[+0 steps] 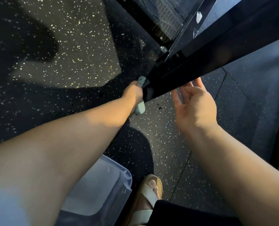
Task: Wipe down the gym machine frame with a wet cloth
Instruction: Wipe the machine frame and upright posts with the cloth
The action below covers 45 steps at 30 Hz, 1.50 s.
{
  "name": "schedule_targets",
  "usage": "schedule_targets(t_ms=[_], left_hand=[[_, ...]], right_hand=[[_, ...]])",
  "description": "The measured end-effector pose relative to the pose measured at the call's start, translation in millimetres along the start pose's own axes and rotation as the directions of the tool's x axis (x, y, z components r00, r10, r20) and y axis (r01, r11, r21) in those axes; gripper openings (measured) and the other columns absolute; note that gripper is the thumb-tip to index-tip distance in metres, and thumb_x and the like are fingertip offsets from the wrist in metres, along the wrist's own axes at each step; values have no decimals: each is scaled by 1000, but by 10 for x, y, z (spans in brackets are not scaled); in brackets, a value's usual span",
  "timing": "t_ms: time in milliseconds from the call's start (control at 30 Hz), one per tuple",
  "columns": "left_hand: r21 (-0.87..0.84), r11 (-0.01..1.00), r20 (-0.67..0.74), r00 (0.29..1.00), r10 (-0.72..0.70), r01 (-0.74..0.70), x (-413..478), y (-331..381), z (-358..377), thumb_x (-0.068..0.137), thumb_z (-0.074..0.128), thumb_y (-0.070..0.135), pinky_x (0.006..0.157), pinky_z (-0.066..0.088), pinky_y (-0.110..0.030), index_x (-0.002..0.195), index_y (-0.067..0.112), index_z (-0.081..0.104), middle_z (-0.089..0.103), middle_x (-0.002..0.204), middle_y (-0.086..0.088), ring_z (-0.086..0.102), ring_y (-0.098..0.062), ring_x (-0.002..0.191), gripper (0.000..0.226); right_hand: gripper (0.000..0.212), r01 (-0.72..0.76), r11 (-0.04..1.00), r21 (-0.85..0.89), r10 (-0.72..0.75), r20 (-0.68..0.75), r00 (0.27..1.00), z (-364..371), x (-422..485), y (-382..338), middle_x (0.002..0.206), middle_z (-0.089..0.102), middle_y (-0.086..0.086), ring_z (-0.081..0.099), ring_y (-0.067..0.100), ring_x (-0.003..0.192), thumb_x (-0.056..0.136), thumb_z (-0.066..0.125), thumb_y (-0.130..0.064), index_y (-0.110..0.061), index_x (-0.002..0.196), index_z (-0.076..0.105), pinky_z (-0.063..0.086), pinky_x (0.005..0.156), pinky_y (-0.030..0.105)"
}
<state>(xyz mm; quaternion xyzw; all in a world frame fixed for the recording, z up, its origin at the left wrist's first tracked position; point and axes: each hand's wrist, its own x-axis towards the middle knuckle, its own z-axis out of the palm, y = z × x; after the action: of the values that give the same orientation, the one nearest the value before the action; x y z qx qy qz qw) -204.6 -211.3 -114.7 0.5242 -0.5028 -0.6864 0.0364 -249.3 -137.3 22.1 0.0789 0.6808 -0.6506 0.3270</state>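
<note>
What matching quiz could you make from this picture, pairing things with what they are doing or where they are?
Things:
1 left hand
2 right hand
3 tub
4 sandal

States or places:
A open, fingers near the frame
B pale straps, bottom of view
C grips the cloth
D clear plastic, bottom left

Pairs: 1-C, 2-A, 3-D, 4-B

Tub [114, 181] left of foot [150, 191], frame [200, 61] ahead
</note>
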Motion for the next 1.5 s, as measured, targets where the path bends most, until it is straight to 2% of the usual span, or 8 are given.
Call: schedule_targets(t_ms=[133,367,633,833,967,1200,1367,1500], left_hand=[[-357,900,79,952,297,-251,-120,111,0,101,32,16,101,41,-25,133,16,49,58,127,0,54,-11,116,36],[-38,999,-27,1000,-15,14,-124,-29,88,104,27,21,80,30,-10,137,14,42,50,129,-1,45,-16,123,37],[-352,813,79,851,519,-464,-649,1030,-17,102,32,16,95,42,-19,114,28,53,60,108,10,56,-5,106,27],[-56,975,83,973,217,-213,-530,785,-35,104,26,23,88,30,-24,137,20,43,50,131,-7,45,-20,119,37],[-263,869,82,888,452,-419,-808,1351,-24,102,32,25,96,39,-29,131,27,49,56,118,5,51,-12,111,34],[-152,907,66,911,406,-393,-983,1291,-17,104,27,28,90,29,-21,141,25,39,48,138,0,44,-11,117,39],[-304,794,52,823,566,-527,-1397,1712,-78,103,32,25,75,38,-14,111,38,46,49,86,26,46,14,77,21],[-224,771,172,754,634,-596,-1531,1811,-141,104,30,28,82,26,6,141,34,34,43,120,31,39,20,100,38]], right_hand=[[60,-21,1000,16,21,-15,1000,-8,16,11,119,66,-2,60,10,113,86,27,14,-18,128,56,46,100,31],[59,-41,998,53,43,-32,999,-18,35,39,120,66,-1,61,9,111,87,31,13,-18,131,55,50,92,25],[50,-74,997,-2,74,-42,996,31,19,-24,122,64,-4,57,9,115,92,33,6,-21,126,59,47,75,18],[27,-86,987,-135,68,-128,989,116,-64,-176,102,66,1,60,13,100,93,42,-4,-17,93,65,44,75,24],[22,-128,979,-162,105,-144,984,156,-126,-354,101,65,13,62,21,100,95,43,-7,-13,98,64,50,87,32],[20,55,998,43,-47,-170,984,175,-371,-680,72,49,3,57,17,70,92,37,3,-9,80,48,51,90,37],[8,325,942,-83,-332,-85,940,163,-506,-786,89,48,-3,51,12,79,99,44,-17,-22,94,48,47,73,26],[13,579,804,-133,-571,98,815,195,-604,-893,108,53,-6,55,11,99,97,51,-23,-31,107,49,48,84,25]])
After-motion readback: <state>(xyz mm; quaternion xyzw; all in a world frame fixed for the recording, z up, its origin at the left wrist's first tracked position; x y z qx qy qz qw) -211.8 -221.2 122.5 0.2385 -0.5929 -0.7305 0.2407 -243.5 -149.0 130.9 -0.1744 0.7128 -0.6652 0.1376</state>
